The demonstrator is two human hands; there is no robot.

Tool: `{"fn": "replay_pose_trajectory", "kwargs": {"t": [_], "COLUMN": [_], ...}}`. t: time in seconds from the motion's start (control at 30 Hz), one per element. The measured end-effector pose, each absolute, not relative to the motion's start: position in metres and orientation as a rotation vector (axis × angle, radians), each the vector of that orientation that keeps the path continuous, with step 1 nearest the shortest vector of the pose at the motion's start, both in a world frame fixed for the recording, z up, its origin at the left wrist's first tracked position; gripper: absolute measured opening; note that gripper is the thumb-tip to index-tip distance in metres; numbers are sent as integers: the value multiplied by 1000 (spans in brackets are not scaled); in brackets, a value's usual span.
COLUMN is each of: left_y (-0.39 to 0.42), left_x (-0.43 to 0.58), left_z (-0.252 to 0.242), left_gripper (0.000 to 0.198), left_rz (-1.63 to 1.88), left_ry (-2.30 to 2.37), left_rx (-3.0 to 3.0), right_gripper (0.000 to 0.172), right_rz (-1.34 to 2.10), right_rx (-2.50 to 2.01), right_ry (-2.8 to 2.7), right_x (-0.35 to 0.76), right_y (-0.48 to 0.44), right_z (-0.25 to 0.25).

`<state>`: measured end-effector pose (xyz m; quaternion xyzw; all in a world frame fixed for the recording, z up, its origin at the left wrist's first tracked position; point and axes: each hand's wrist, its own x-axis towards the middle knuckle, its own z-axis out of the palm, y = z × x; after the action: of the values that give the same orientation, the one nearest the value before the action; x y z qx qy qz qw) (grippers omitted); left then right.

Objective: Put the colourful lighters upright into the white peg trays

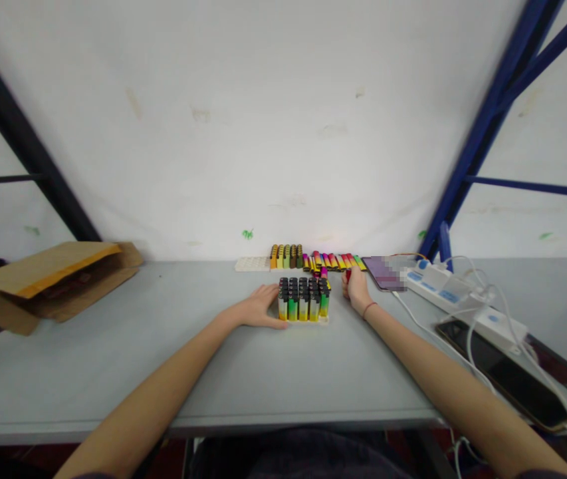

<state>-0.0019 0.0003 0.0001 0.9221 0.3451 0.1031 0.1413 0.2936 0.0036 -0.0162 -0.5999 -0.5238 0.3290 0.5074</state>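
Observation:
A white tray [324, 320] stands in front of me, filled with rows of upright lighters [304, 301] with black tops and clear, green and yellow bodies. My left hand [258, 308] grips its left side, thumb along the front corner and fingers toward the back. To the right of the tray, my right hand [357, 289] is closed around a lighter [347, 274], of which only a red end shows. Behind the tray lies a row of loose, brightly coloured lighters [336, 261]. A few more lie just behind the tray's right corner, partly hidden.
Against the wall stand a second group of upright lighters [287, 256] and a white holed tray [252, 264]. An open paper bag [64, 279] lies left. On the right are a tablet-like device [383, 274], a power strip [462, 303] with white cables, and a dark phone [502, 372].

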Motion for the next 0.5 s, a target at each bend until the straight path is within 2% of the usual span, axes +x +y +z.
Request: {"fn": "replay_pose_trajectory", "kwargs": {"t": [0.27, 0.5], "left_y": [1, 3], "left_x": [-2, -4], "left_z": [0, -3], "left_gripper": [101, 101], "left_rz": [283, 298], "left_ry": [985, 962], "left_rx": [2659, 2670], "right_gripper": [60, 53], "right_rz": [964, 863], "right_rx": [-1322, -1275], "right_ry": [-920, -1101], "right_x": [285, 291], "right_y": [0, 5], "right_z": [-7, -17]}}
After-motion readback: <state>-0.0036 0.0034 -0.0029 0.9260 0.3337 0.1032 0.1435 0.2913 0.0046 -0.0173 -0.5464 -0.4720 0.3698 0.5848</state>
